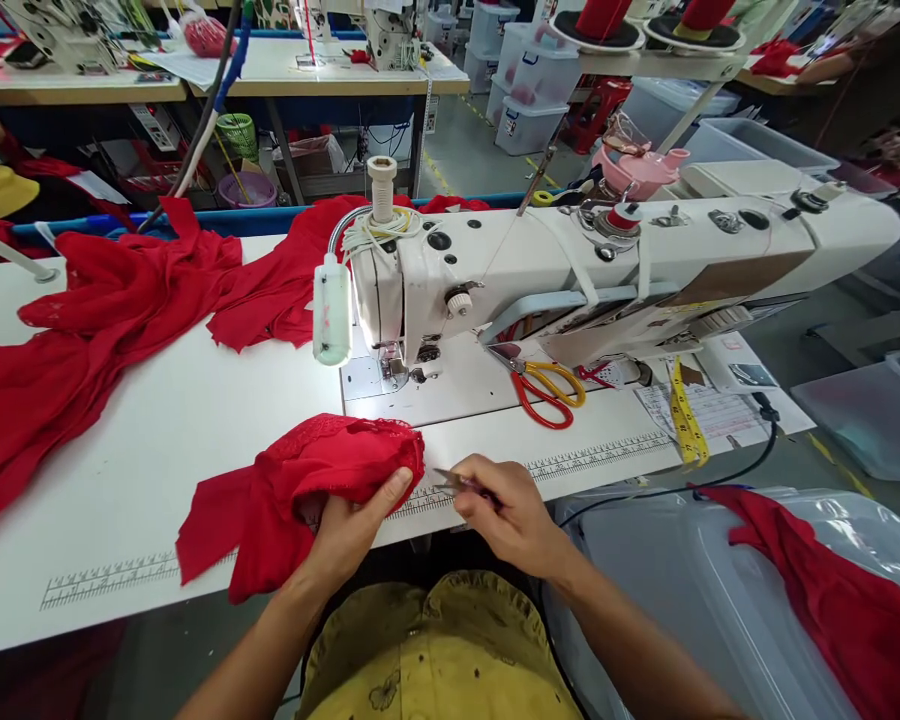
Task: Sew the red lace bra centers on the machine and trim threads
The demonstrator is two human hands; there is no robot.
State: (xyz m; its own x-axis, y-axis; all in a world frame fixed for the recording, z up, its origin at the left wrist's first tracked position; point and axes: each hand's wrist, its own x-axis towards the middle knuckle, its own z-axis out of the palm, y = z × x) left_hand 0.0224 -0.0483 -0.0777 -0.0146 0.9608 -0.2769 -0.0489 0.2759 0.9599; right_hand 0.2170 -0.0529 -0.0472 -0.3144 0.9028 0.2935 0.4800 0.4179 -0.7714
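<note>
My left hand (349,530) grips a bunched red fabric piece (300,490) at the table's front edge, thumb pressed on its right end. My right hand (506,510) is closed on small metal thread snips (450,482), whose tips point left at the fabric's edge, almost touching it. Both hands sit just in front of the white sewing machine (570,270), whose needle area (394,370) lies behind the fabric.
Red-and-yellow-handled scissors (546,388) and a yellow tape measure (686,420) lie right of the needle plate. Heaps of red cloth (112,300) cover the table's left. A clear plastic bin (690,600) with red cloth stands at my right. A printed ruler (600,458) runs along the table edge.
</note>
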